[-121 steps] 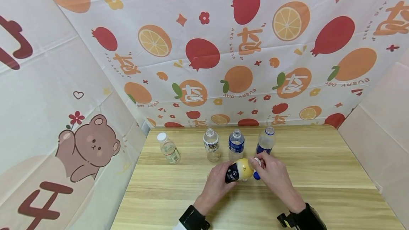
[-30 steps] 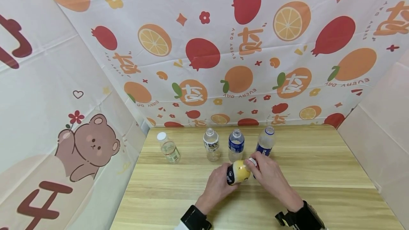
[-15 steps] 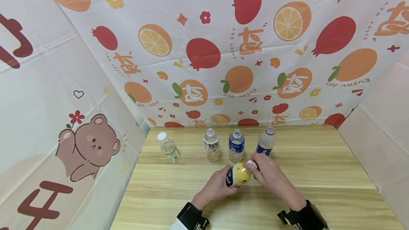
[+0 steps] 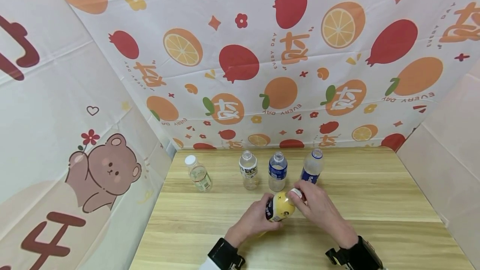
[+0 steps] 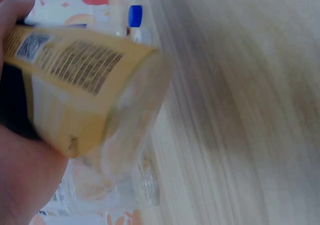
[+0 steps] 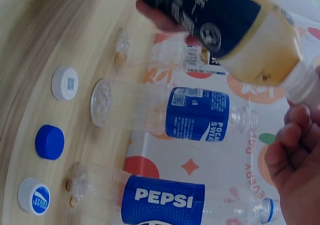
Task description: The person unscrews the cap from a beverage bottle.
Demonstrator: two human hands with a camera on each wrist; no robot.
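My left hand [image 4: 252,220] grips a yellow drink bottle [image 4: 281,206] with a black label band, tilted above the table, its neck toward the right. The thumb and fingers of my right hand [image 4: 319,206] pinch the white cap [image 4: 296,192] at the bottle's neck. Whether the cap is still threaded cannot be told. In the left wrist view the yellow bottle's clear base [image 5: 137,107] faces the camera. In the right wrist view, the white neck [image 6: 300,83] shows beside my curled fingers [image 6: 289,135].
Behind the hands stand three capless bottles: a clear one [image 4: 248,173], a Pocari Sweat bottle [image 4: 277,173] and a Pepsi bottle [image 4: 310,175]. A white-capped bottle [image 4: 198,175] stands left. Near them lie a white cap [image 6: 65,83], a blue cap [image 6: 49,142] and a blue-printed white cap [image 6: 34,196].
The yellow bottle has shifted slightly toward me and turned in my left hand. My right hand has stayed at the cap and come a little nearer. The standing bottles have not moved.
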